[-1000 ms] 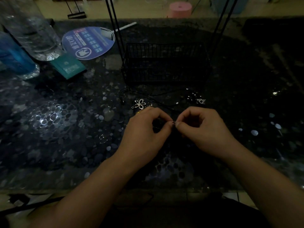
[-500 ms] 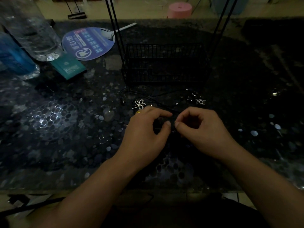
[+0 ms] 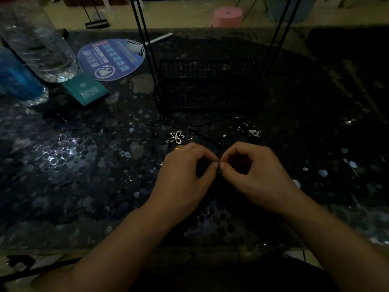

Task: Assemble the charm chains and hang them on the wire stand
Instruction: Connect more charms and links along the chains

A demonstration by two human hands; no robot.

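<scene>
My left hand point(image 3: 185, 173) and my right hand point(image 3: 256, 171) meet fingertip to fingertip over the dark pebble-patterned table, both pinching a tiny metal chain piece point(image 3: 220, 165) between thumb and forefinger. Most of that piece is hidden by my fingers. Just beyond my left hand lies a silver flower charm point(image 3: 176, 137). A small camera-shaped charm point(image 3: 254, 133) lies to the right, and a thin black cord point(image 3: 202, 124) runs between them. The black wire stand point(image 3: 208, 85), with a basket base and tall uprights, rises behind.
At the back left stand a clear water bottle point(image 3: 40, 45) and a blue bottle point(image 3: 16, 79), with a teal card point(image 3: 86, 88) and a blue round hand fan point(image 3: 111, 59) beside them. The table's near edge point(image 3: 105, 247) runs under my forearms.
My left thumb and forefinger loosened briefly, then closed again against my right fingertips on the small piece. Both hands stayed in the same spot.
</scene>
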